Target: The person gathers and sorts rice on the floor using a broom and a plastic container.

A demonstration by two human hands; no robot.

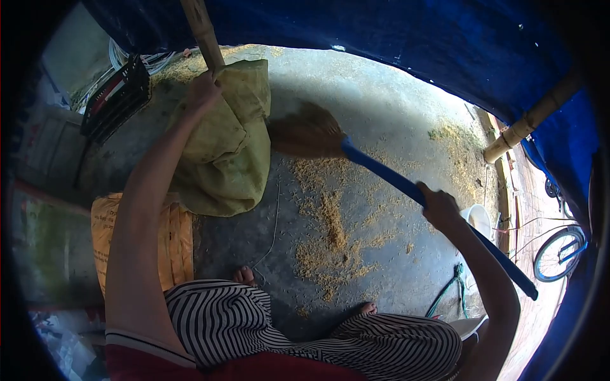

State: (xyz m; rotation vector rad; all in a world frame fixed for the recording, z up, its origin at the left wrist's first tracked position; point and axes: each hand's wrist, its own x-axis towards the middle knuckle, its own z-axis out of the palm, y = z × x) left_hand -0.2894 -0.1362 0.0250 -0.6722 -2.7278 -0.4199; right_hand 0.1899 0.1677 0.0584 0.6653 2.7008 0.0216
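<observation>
My left hand [204, 93] is closed on the top of a green cloth sack [236, 146], beside a bamboo pole [202, 32]. The sack hangs with its lower part near the floor. In my right hand [440, 207] is the blue handle of a broom [387, 174], gripped partway along. The broom's brown bristles [311, 132] are blurred and lie just right of the sack. Below them, yellow grains [333, 219] are scattered over the grey concrete floor [394, 279].
A black crate [115, 98] stands at the upper left. An orange printed sack [173, 244] lies near my left leg. At the right are a white bucket [478, 221], green rope [456, 289], a bamboo post [530, 122] and a bicycle wheel [559, 255]. Blue tarp [381, 32] hangs above.
</observation>
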